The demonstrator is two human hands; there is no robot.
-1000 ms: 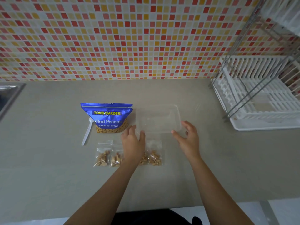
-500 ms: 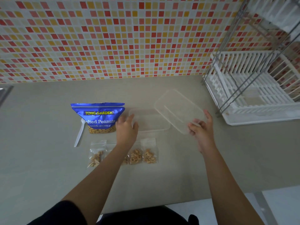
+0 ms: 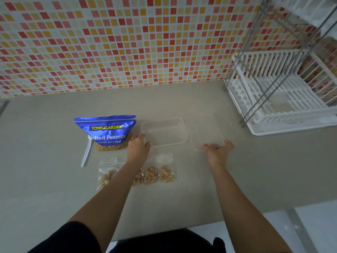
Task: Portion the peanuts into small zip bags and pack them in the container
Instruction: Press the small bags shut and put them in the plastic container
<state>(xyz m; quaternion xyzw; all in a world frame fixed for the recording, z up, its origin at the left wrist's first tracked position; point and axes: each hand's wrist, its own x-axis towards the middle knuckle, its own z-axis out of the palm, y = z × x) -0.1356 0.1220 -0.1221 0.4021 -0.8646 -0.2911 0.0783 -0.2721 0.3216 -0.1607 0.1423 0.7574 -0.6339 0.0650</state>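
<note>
A clear plastic container (image 3: pixel 164 133) stands open on the grey counter. Its clear lid (image 3: pixel 206 131) lies flat just to its right. My left hand (image 3: pixel 139 149) touches the container's near left corner with relaxed fingers. My right hand (image 3: pixel 218 149) is at the lid's near edge, thumb and fingers spread and touching it. Several small zip bags of peanuts (image 3: pixel 158 173) lie in a row in front of the container, and my left forearm covers part of the row. A blue salted-peanuts pouch (image 3: pixel 107 132) stands to the left of the container.
A white plastic spoon (image 3: pixel 86 152) lies left of the pouch. A white dish rack with a metal frame (image 3: pixel 284 99) fills the counter's right side. A tiled wall rises behind. The counter's front edge (image 3: pixel 237 215) runs close to my body.
My right hand lifted the lid off the container, carried it right and laid it flat on the counter. My left hand stayed at the container's corner.
</note>
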